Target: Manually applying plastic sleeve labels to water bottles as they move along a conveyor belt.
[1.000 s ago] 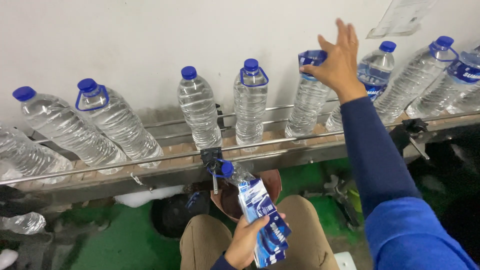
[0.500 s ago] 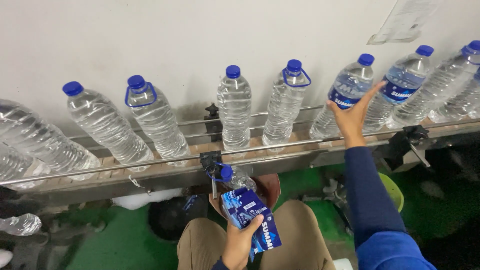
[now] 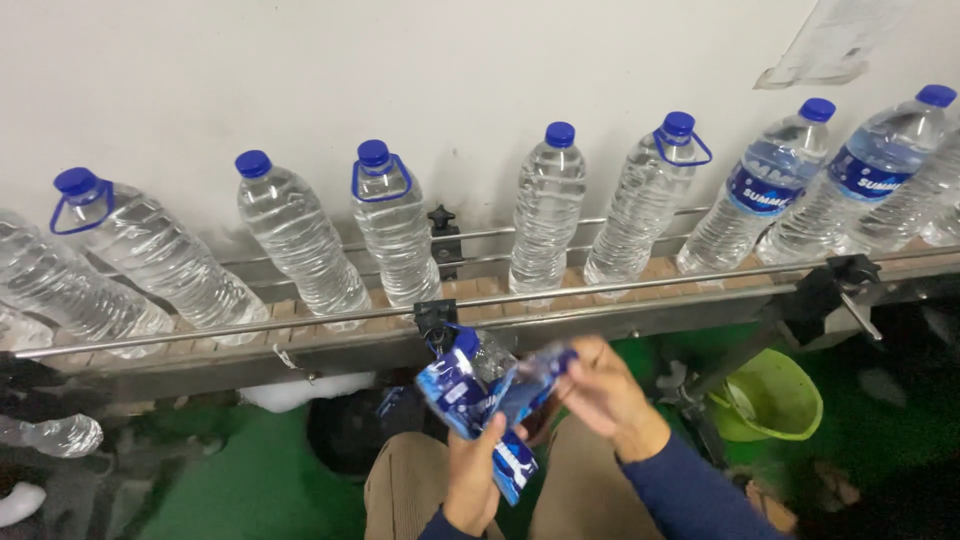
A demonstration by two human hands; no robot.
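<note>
My left hand (image 3: 472,480) grips a stack of blue plastic label sleeves (image 3: 455,395) above my lap. My right hand (image 3: 605,390) pinches one sleeve (image 3: 532,382) at the top of that stack, pulling it sideways. A small bottle with a blue cap (image 3: 482,352) shows just behind the sleeves. On the conveyor (image 3: 350,325) in front of me stand several clear water bottles with blue caps. The two at the right (image 3: 765,190) (image 3: 870,170) wear blue labels. The nearer ones (image 3: 548,215) (image 3: 393,225) are bare.
A steel guide rail (image 3: 620,292) runs along the conveyor's front, held by a black bracket (image 3: 835,285). A green bucket (image 3: 775,395) sits on the green floor at the right. A loose bottle (image 3: 60,435) lies low at the left. A white wall (image 3: 450,70) backs the line.
My right hand has left the labelled bottle on the belt and come down to the sleeves in my left hand. The bottles have travelled rightward along the conveyor.
</note>
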